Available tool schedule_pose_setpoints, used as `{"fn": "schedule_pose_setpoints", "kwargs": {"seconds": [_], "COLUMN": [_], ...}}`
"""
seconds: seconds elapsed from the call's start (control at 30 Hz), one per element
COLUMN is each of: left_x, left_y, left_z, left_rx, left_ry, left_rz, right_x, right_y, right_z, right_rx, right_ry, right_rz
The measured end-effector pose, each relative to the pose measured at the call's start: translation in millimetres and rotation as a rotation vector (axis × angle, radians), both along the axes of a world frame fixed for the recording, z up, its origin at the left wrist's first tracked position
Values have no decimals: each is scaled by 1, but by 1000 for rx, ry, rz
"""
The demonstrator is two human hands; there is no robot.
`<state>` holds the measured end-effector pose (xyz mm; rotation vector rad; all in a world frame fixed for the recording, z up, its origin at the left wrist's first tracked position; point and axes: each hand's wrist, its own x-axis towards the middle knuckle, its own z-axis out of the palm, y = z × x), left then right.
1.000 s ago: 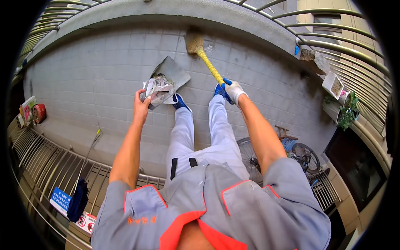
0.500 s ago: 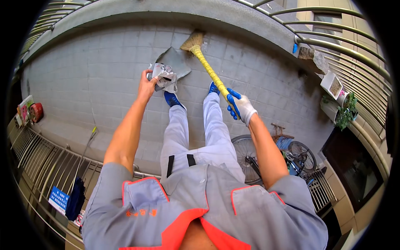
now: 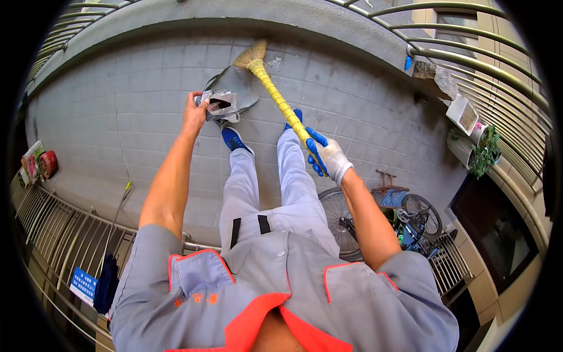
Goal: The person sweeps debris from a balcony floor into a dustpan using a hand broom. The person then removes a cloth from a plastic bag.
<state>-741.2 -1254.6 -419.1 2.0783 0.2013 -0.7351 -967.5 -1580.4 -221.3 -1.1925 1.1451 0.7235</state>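
Observation:
My right hand [image 3: 329, 157], in a white glove with blue fingers, is wrapped around the yellow-bound handle of a broom [image 3: 275, 94]. Its straw bristles rest on the tiled floor at the far lip of a grey dustpan [image 3: 241, 91]. Bare, my left hand [image 3: 196, 111] is closed at the near left end of the dustpan. A crumpled, printed plastic bag [image 3: 230, 113] hangs there beside the fingers, and the exact grip on the dustpan is partly hidden. Small pale debris [image 3: 273, 62] lies right of the bristles. My blue shoes stand just below the dustpan.
A low concrete kerb [image 3: 176, 30] with metal railings curves along the far side. To the right are a broken stone block [image 3: 435, 79], white planters [image 3: 463, 114] and a green plant [image 3: 485, 154]. A bicycle [image 3: 339, 220] stands near my right arm. A red pot [image 3: 48, 164] sits left.
The broom head has moved left to the dustpan's lip, with my right hand following left. My left hand and the dustpan have shifted slightly left and up in view.

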Motion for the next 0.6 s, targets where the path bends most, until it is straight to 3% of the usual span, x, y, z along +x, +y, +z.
{"fn": "schedule_pose_setpoints", "kwargs": {"seconds": [0.17,0.23,0.37,0.43,0.57,0.6], "left_x": [7,6,4,6,7,8], "left_y": [-20,-19,-13,-11,-8,-5], "left_z": [26,21,13,8,1,4], "left_rx": [34,112,35,45,75,82], "left_ry": [51,39,-54,-28,11,9], "left_rz": [18,-27,-33,-27,-67,-61], "right_x": [26,26,-12,-29,-56,-39], "right_y": [-10,-10,-18,-37,-97,-107], "right_z": [-44,-49,3,37,66,75], "right_rx": [2,87,85,32,-830,-859], "right_ry": [-19,48,84,119,-48,64], "right_rz": [3,-174,-163,-30,1057,1143]}}
